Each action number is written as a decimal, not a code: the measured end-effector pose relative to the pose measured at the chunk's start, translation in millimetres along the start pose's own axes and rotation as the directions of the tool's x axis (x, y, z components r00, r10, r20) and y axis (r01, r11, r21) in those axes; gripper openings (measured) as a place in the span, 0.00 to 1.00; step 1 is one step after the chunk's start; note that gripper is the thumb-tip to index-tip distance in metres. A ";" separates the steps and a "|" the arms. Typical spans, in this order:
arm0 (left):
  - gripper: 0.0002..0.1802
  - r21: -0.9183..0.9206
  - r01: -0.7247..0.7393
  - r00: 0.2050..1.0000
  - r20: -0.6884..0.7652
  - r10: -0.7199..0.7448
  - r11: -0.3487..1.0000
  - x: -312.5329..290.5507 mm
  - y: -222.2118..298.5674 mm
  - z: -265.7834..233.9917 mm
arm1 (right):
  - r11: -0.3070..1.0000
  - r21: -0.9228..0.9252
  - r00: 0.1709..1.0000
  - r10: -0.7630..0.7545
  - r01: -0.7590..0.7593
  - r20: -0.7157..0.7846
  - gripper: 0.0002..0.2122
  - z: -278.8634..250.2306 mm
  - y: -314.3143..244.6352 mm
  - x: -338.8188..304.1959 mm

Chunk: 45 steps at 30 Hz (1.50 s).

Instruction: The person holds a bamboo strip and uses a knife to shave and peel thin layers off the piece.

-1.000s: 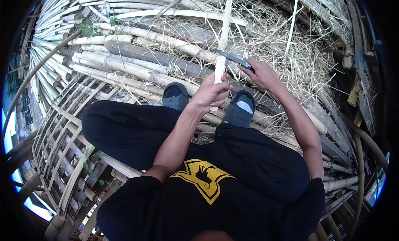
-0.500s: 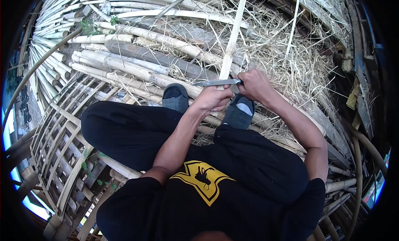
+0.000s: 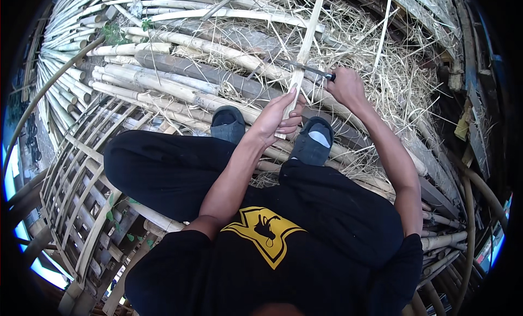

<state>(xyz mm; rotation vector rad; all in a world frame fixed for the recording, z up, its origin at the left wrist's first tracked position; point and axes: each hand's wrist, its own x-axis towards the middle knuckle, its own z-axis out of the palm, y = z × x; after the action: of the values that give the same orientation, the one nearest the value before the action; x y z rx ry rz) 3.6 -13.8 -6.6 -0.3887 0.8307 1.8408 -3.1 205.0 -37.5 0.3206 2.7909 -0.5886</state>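
A pale, flat bamboo strip (image 3: pixel 308 42) slants up and away from me, its lower end gripped by my left hand (image 3: pixel 278 118). The fingers wrap round it with the thumb along its face. My right hand (image 3: pixel 346 88) is closed on the dark handle of a knife (image 3: pixel 316 71). The knife's blade lies across the strip, some way above my left hand, its tip reaching past the strip's left side. Whether the edge bites into the bamboo is too small to make out.
Bamboo poles (image 3: pixel 180 92) lie under and beyond my sandalled feet (image 3: pixel 311 143). Thin shavings (image 3: pixel 403 98) cover the poles ahead and to the right. At the left stands a woven bamboo lattice (image 3: pixel 81 185). More poles are stacked at the far left.
My right hand has moved the knife up and away along the strip, from beside my left hand. My left hand's grip now shows more of the strip's lower end.
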 end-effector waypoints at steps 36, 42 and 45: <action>0.18 -0.161 0.177 0.981 0.109 -0.160 0.971 -16.6 5.4 14.2 | 0.887 0.438 0.988 -0.154 0.146 -0.019 0.11 20.0 -11.8 -86.1; 0.19 -0.227 0.181 0.977 0.152 -0.149 0.957 -8.2 2.1 4.6 | 0.926 0.363 0.995 -0.101 0.099 -0.012 0.12 26.8 -5.4 -81.5; 0.17 -0.351 0.201 0.974 0.169 -0.149 0.915 -8.8 1.7 3.3 | 0.919 0.331 0.976 -0.197 0.215 -0.088 0.12 17.0 -11.5 -86.8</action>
<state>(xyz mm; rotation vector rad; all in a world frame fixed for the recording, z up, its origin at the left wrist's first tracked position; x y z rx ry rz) 6.1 -17.8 1.6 -0.5453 0.3399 1.8279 79.0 173.9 -21.8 0.1076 2.7845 -1.1337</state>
